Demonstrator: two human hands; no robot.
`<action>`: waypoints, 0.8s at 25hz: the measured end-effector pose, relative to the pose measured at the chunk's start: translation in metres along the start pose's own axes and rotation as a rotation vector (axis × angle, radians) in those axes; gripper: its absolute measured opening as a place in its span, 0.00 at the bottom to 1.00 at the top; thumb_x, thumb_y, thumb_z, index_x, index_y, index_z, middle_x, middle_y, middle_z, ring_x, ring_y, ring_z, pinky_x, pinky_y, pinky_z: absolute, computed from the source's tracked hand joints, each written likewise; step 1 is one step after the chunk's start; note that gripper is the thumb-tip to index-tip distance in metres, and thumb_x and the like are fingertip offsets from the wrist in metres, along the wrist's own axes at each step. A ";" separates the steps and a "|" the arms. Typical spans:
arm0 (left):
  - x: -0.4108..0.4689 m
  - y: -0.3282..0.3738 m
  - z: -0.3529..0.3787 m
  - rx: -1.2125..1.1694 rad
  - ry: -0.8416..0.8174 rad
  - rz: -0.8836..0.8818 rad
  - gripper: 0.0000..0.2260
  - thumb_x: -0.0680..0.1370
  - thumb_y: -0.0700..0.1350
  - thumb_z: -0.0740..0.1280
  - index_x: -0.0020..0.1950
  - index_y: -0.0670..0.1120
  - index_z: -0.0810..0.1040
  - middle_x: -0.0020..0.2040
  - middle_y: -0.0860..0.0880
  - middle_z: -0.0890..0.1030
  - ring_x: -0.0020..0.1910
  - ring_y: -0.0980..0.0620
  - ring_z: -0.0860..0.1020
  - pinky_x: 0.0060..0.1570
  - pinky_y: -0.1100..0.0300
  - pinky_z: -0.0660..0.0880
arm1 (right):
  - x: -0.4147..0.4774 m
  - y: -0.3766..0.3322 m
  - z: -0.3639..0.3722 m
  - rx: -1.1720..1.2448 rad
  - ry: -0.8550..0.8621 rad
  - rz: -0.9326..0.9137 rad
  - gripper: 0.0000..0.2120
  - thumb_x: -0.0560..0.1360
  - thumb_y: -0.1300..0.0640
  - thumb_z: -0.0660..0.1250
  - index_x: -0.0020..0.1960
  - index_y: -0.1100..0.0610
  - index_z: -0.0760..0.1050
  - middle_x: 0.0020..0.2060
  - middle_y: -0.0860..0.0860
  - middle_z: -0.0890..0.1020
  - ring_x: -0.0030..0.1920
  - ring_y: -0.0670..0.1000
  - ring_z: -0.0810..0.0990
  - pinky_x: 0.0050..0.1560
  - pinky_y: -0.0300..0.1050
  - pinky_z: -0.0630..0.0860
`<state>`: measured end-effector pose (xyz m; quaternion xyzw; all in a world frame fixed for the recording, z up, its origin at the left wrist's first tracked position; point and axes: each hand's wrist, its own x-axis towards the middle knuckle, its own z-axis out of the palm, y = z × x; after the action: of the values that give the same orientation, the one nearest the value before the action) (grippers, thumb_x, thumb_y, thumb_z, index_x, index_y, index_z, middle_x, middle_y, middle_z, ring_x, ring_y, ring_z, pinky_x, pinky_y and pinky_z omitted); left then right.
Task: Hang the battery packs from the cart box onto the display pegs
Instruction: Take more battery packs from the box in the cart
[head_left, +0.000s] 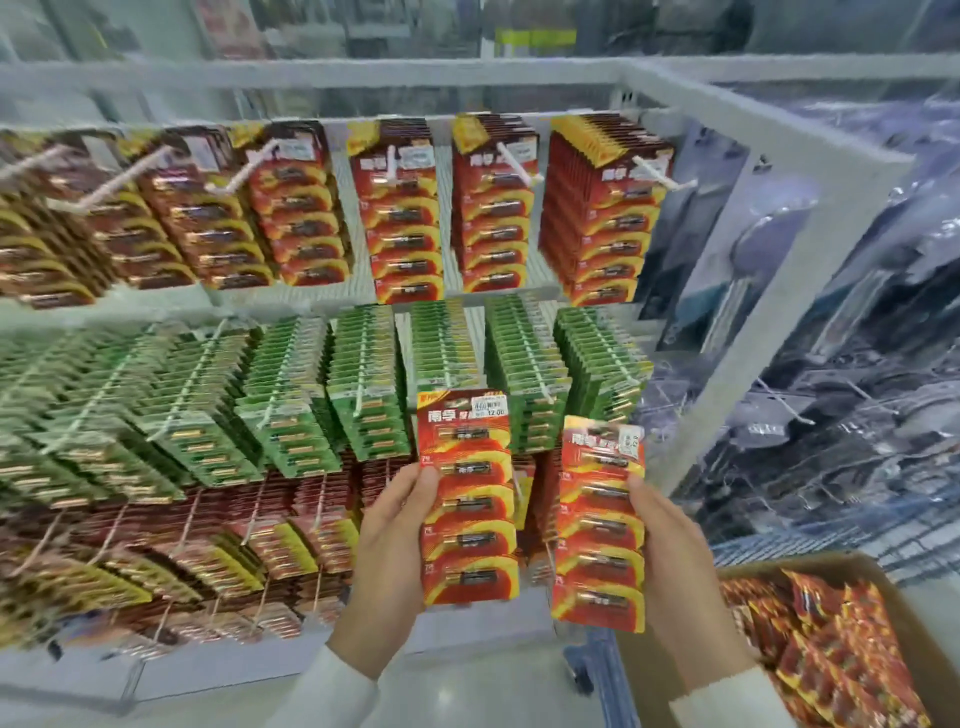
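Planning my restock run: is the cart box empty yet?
Not empty: red battery packs lie piled in the cardboard box, covering the part in view. Pile depth: cannot tell.

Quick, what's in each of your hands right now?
Left hand: holding a red battery pack.
Right hand: holding another red battery pack.

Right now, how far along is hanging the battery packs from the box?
Done: the top-row pegs already carry stacks of red packs. In hand: the left hand grips one red pack and the right hand a second pack, both held up, neither on a peg. Left: the box holds many more packs.
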<state>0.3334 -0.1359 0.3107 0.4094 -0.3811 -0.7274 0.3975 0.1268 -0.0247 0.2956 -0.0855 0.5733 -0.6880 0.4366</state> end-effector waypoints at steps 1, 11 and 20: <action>0.000 0.012 -0.004 -0.019 0.006 0.016 0.16 0.77 0.50 0.69 0.61 0.43 0.82 0.55 0.37 0.86 0.47 0.38 0.87 0.48 0.44 0.84 | 0.001 0.000 0.010 0.016 -0.024 0.006 0.20 0.76 0.46 0.68 0.59 0.59 0.82 0.50 0.62 0.86 0.45 0.62 0.85 0.51 0.60 0.79; 0.023 0.129 0.029 0.049 0.005 0.397 0.11 0.84 0.49 0.63 0.56 0.46 0.84 0.52 0.40 0.87 0.47 0.37 0.87 0.45 0.44 0.85 | 0.025 -0.021 0.043 0.085 -0.150 0.088 0.22 0.78 0.49 0.64 0.65 0.63 0.78 0.54 0.66 0.84 0.47 0.65 0.86 0.52 0.60 0.79; 0.031 0.139 0.058 0.042 0.031 0.475 0.12 0.85 0.49 0.62 0.61 0.47 0.83 0.52 0.43 0.88 0.47 0.41 0.87 0.42 0.49 0.85 | 0.027 -0.037 0.047 0.050 -0.220 0.166 0.24 0.76 0.46 0.70 0.64 0.62 0.80 0.58 0.67 0.83 0.58 0.70 0.82 0.66 0.72 0.72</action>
<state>0.3077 -0.2046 0.4456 0.3275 -0.4755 -0.5991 0.5547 0.1206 -0.0779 0.3329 -0.1015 0.5099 -0.6500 0.5543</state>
